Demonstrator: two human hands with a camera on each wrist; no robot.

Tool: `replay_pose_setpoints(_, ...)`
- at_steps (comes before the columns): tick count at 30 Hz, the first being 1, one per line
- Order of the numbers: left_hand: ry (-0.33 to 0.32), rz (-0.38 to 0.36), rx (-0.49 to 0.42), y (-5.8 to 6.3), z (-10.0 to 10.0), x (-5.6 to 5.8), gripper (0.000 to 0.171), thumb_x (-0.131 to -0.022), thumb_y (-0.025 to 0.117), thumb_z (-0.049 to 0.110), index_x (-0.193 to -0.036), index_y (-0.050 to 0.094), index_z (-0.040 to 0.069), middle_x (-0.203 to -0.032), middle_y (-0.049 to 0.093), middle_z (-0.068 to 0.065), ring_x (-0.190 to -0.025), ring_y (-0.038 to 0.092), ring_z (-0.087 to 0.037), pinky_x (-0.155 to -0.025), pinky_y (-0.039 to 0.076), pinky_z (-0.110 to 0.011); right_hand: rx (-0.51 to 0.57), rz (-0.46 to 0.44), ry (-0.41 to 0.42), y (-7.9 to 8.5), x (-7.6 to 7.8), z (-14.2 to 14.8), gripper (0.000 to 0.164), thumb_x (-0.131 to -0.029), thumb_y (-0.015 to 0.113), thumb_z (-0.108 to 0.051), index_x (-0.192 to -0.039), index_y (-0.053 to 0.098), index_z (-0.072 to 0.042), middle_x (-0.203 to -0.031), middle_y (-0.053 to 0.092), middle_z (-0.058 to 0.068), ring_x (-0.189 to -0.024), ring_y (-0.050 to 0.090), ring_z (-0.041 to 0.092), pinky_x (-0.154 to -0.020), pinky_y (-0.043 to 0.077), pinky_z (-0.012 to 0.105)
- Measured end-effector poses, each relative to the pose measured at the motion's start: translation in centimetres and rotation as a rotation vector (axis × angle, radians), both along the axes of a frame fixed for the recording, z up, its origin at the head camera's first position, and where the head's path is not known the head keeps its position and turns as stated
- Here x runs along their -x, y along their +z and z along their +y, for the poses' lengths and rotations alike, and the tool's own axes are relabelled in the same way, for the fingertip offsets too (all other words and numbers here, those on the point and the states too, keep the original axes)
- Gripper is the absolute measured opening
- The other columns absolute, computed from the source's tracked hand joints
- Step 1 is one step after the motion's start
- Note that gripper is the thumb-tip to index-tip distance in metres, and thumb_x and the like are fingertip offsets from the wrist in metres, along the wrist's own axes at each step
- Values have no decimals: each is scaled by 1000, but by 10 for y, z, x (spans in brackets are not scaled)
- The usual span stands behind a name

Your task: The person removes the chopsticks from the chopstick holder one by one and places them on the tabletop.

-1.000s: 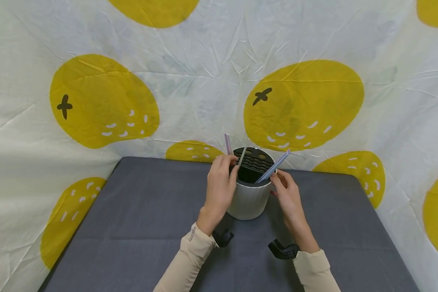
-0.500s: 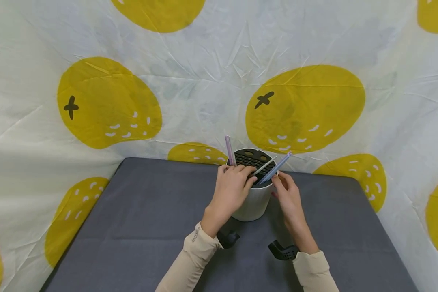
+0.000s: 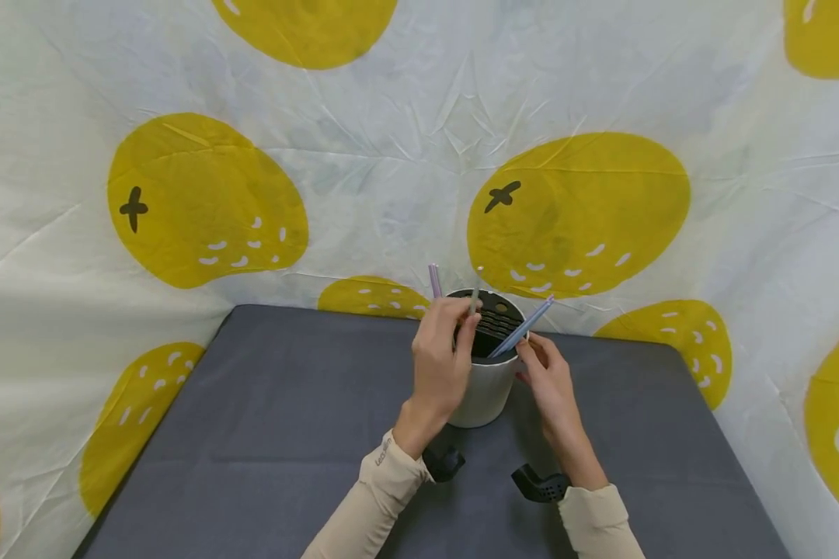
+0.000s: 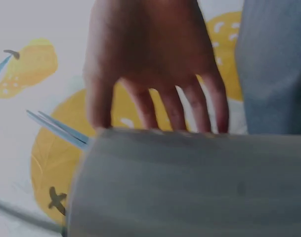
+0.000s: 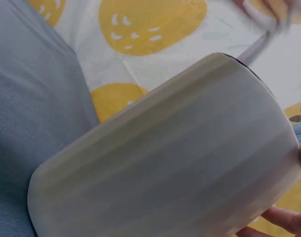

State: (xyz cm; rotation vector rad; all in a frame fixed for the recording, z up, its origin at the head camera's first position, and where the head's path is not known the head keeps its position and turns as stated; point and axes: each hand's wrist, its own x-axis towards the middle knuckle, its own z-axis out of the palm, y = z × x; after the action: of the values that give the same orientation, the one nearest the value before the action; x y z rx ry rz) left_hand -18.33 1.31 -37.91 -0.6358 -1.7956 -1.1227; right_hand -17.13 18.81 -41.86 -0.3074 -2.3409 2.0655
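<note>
A white ribbed cylindrical utensil holder (image 3: 482,396) with a black slotted insert (image 3: 499,320) stands upright near the table's back edge. My left hand (image 3: 442,357), over its left rim, pinches a thin pale greenish straw (image 3: 475,300) between thumb and fingers. That straw's lower end is hidden. Blue straws (image 3: 523,328) lean out over the right rim; pinkish-purple straws (image 3: 435,281) stick up at the back left. My right hand (image 3: 548,380) holds the holder's right side, thumb at the rim, fingers spread against the wall in the left wrist view.
A dark grey cloth covers the table (image 3: 308,419). Behind and beside it hangs a white curtain (image 3: 391,194) printed with large yellow fruit. Black wrist devices (image 3: 541,484) sit under both wrists.
My left hand swung right over the holder's opening, tilting the pale straw rightward, then came back left and up with the straw nearly upright. My right hand has stayed at the rim.
</note>
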Motion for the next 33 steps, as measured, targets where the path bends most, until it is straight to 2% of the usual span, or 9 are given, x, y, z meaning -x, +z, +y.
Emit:
replay_pose_setpoints(3, -90, 331, -222, 7, -1, -2, 20, -110, 50, 14, -113, 58, -5, -96, 59, -20, -72, 62, -26, -65, 59, -27, 7, 2, -3, 0, -1, -1, 57, -109, 52, -45, -154, 45, -10, -158, 47, 12, -143, 44, 26, -119, 42, 57)
replay_pose_setpoints(5, -117, 453, -306, 11, -1, -5, 20, -110, 49, 12, -110, 55, -8, -93, 55, -23, -66, 60, -28, -62, 60, -26, 12, 5, -3, -1, -1, -2, 57, -109, 52, -44, -154, 45, -10, -158, 46, 12, -143, 44, 26, -119, 41, 57)
replay_pose_setpoints(7, -125, 491, -353, 14, -3, -8, 21, -109, 49, 11, -108, 55, -9, -92, 54, -25, -63, 57, -27, -60, 59, -27, 13, 7, -2, -1, -2, -2, 56, -109, 52, -44, -154, 44, -11, -158, 46, 11, -143, 43, 25, -119, 41, 57)
replay_pose_setpoints(10, -130, 451, -385, 14, -9, -17, 19, -108, 52, 10, -109, 58, -8, -92, 54, -26, -63, 57, -29, -60, 60, -28, 9, 3, -2, -2, -4, -2, 57, -109, 52, -44, -155, 44, -11, -159, 46, 11, -144, 43, 24, -119, 41, 56)
replay_pose_setpoints(14, -173, 251, -446, 15, -21, -31, 17, -104, 59, 7, -113, 65, -7, -95, 57, -27, -77, 65, -30, -59, 61, -32, -10, 5, -4, -3, -6, -2, 57, -109, 50, -46, -155, 44, -13, -158, 47, 9, -142, 44, 22, -118, 42, 55)
replay_pose_setpoints(19, -253, -254, -579, 16, -47, -44, 23, -101, 67, 10, -121, 72, -1, -101, 64, -18, -87, 65, -17, -62, 63, -34, -31, 8, -5, -3, -6, -3, 58, -109, 49, -47, -156, 43, -12, -157, 48, 10, -140, 45, 21, -116, 44, 52)
replay_pose_setpoints(24, -291, -690, -674, 8, -74, -39, 26, -99, 72, 14, -123, 75, 5, -93, 70, 0, -78, 62, -14, -63, 64, -33, -37, 3, -6, -4, -5, -1, 59, -109, 48, -47, -156, 43, -12, -158, 47, 10, -141, 44, 22, -116, 44, 53)
replay_pose_setpoints(28, -268, -868, -681, -11, -87, -31, 24, -97, 76, 16, -119, 78, 8, -92, 73, 0, -76, 63, -14, -63, 64, -34, -42, -7, 0, -3, -7, -1, 60, -109, 48, -48, -157, 42, -12, -160, 46, 10, -143, 43, 23, -117, 42, 54)
replay_pose_setpoints(33, -221, -1008, -623, -50, -92, -21, 24, -96, 77, 20, -118, 79, 10, -92, 77, -7, -69, 69, -14, -63, 62, -34, -40, -1, 10, -2, -6, -2, 62, -109, 48, -50, -157, 41, -12, -161, 45, 10, -146, 42, 24, -119, 41, 56)
